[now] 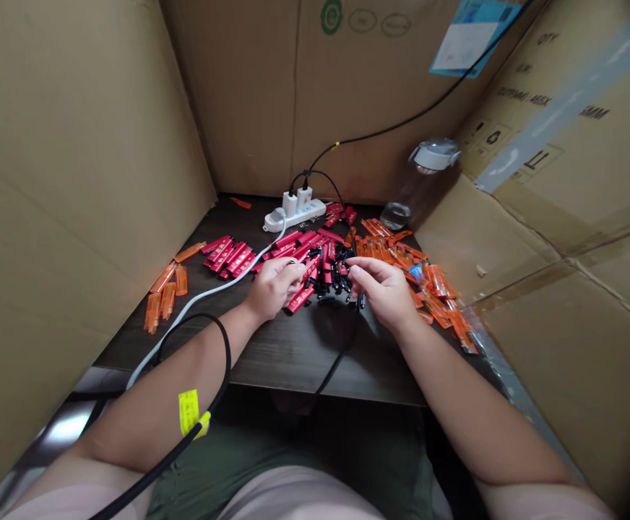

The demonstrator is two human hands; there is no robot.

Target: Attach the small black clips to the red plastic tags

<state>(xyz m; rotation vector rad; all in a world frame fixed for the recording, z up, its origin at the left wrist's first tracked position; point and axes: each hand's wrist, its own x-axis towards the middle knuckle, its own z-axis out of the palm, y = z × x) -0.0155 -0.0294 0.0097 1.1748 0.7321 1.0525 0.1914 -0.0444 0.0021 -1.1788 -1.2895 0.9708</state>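
Red packets [323,260] between both hands' grips, left fingers [295,273] touching one

1 bottle [415,184], 1 power strip [303,215], 2 cube adapters [290,204], red packets [235,258], orange packets [381,250] too overlapped to count

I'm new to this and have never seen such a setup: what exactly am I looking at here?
There is no machine: a person works with two bare hands, and the single picture comes from a camera on their head, looking forward and down. On the dark table lie red pieces with small black parts among them, and orange pieces at both sides. Behind are a white power strip with plugs in it and a clear bottle; cardboard surrounds the table. The left hand is at the red pieces, the right hand by the black parts. What either holds is too small to tell.
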